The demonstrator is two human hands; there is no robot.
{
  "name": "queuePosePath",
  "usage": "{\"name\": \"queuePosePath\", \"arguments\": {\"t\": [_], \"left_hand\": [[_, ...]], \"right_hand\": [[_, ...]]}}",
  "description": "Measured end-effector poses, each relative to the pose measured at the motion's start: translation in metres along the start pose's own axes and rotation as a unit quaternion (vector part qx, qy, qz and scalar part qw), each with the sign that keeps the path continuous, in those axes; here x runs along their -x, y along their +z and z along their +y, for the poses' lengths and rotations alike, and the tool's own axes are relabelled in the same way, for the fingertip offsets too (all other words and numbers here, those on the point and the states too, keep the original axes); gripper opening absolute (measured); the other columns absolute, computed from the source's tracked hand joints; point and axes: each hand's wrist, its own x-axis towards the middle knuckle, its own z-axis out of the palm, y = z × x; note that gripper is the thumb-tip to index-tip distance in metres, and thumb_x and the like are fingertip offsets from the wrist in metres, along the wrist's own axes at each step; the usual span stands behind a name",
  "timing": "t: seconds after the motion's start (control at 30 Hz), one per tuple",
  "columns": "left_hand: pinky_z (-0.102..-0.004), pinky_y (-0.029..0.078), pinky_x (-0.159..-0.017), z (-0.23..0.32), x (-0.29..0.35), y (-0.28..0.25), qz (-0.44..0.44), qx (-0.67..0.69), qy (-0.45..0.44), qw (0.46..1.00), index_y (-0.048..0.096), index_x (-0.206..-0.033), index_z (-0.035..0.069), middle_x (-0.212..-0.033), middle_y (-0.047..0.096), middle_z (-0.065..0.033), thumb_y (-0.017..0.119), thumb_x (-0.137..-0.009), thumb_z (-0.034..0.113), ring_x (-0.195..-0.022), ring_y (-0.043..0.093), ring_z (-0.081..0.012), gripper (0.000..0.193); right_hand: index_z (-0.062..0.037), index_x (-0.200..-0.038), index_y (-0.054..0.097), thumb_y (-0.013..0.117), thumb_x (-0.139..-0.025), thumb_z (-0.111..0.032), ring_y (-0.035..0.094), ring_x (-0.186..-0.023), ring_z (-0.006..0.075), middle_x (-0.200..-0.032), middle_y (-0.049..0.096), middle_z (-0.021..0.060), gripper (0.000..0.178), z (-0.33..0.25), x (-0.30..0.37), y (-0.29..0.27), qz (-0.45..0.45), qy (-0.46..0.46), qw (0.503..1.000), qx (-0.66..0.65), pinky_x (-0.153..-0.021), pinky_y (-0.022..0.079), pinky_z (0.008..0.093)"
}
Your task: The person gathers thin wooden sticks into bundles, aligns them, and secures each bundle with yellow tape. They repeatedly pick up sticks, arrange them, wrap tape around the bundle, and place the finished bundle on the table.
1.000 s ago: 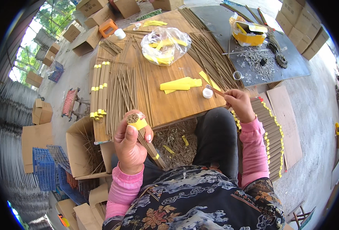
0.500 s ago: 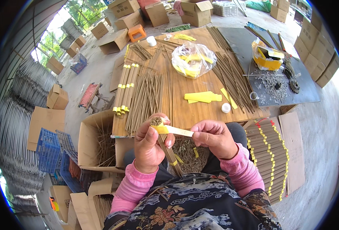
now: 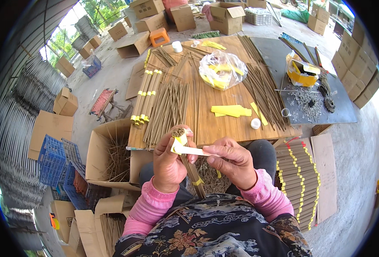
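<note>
A: State the pos. of the bundle of sticks (image 3: 190, 168).
B: In front of the table's (image 3: 205, 99) near edge, left of ctr., over the lap. Tilted; top end points away from the body.

A: Grip status?
B: Left hand (image 3: 167, 168) (LH): clamped around the bundle's upper part. Right hand (image 3: 236, 162) (RH): thumb and fingertips at the outer end of the yellow strip (image 3: 191, 150). Pinched or only pressed: cannot tell; the fingers hide the contact pt.

A: Progress, this unit?
B: Lower band (image 3: 197, 182): on, around the sticks as far as visible. Upper strip: judged part-wrapped; one end lies agst. the bundle by LH, the rest stands out to the right, pale face showing. Est. remaining: that free length.

A: Progress, batch?
B: Apparently done: a few banded bundles (image 3: 145, 97) on the table's left side, plus a larger banded stack (image 3: 298, 184) low on the right. Left to do, by the look of it: loose sticks (image 3: 166, 113), left of ctr., w/ more sticks (image 3: 264, 94) at right. Supply: flat yellow strips (image 3: 232, 111) right of ctr.; addl. strips in the plastic bag (image 3: 222, 70), far side. White jar (image 3: 255, 124): near edge, right. Total qty. outstanding: n/a from this view.
</note>
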Motion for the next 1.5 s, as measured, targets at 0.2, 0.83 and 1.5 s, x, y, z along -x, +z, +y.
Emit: {"name": "queuePosePath", "arguments": {"t": [0.2,0.83,1.5], "left_hand": [[-0.0246,0.04,-0.046,0.001,0.0,0.003,0.031,-0.011,-0.003,0.999,0.053,-0.101,-0.006,-0.103,0.046,-0.0131,0.052,-0.088,0.029,-0.058,0.05,-0.0153,0.037],[-0.0261,0.043,-0.051,-0.008,-0.002,0.002,-0.009,0.007,-0.002,1.0,0.057,-0.105,-0.001,-0.104,0.052,-0.0114,0.054,-0.088,0.023,-0.062,0.054,-0.0155,0.029],[-0.0254,0.041,-0.049,0.003,-0.013,0.0,-0.002,-0.081,0.039,0.996,0.055,-0.098,-0.001,-0.103,0.049,-0.0113,0.052,-0.088,0.028,-0.059,0.051,-0.0146,0.031]], "right_hand": [[-0.0055,-0.107,0.062,0.063,-0.078,0.0,0.051,-0.076,0.0117,-0.083,0.057,0.0038,0.029,0.0,0.0,-0.002,-0.013,0.013,1.0,-0.005,-0.066,0.041,0.0225],[-0.0052,-0.107,0.061,0.063,-0.078,0.0,0.05,-0.073,0.0101,-0.08,0.055,0.0026,0.029,0.0,-0.002,-0.003,0.014,0.025,0.998,-0.054,-0.065,0.04,0.0217],[0.0017,-0.097,0.06,0.06,-0.082,-0.002,0.046,-0.067,0.0024,-0.078,0.055,-0.0043,0.015,0.031,0.011,-0.084,0.234,0.094,0.967,-0.018,-0.06,0.038,0.0155]]}}
